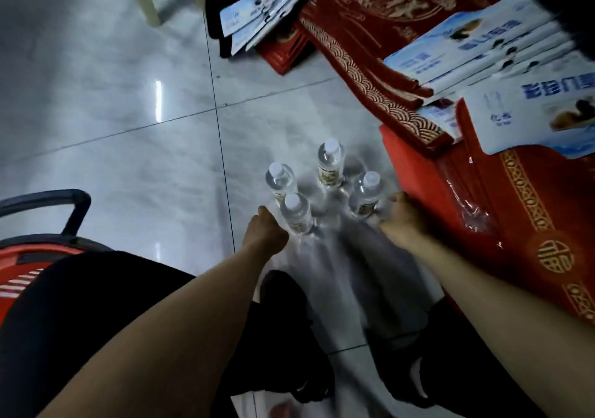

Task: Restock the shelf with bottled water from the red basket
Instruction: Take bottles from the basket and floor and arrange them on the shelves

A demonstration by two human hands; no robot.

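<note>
Clear bottles (325, 189) stand on floor between both hands (335, 224).

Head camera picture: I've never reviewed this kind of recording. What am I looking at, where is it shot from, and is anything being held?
There is no machine here. One wide camera on a person's head looks down at their bare arms. Four water bottles stand upright on the grey tiled floor. The left hand is closed around the nearest bottle, and the right hand grips the right-hand bottle. Two more, the far bottle and the left bottle, stand untouched. The red basket shows at the left edge. Red packages and blue-white packets lie to the right.
</note>
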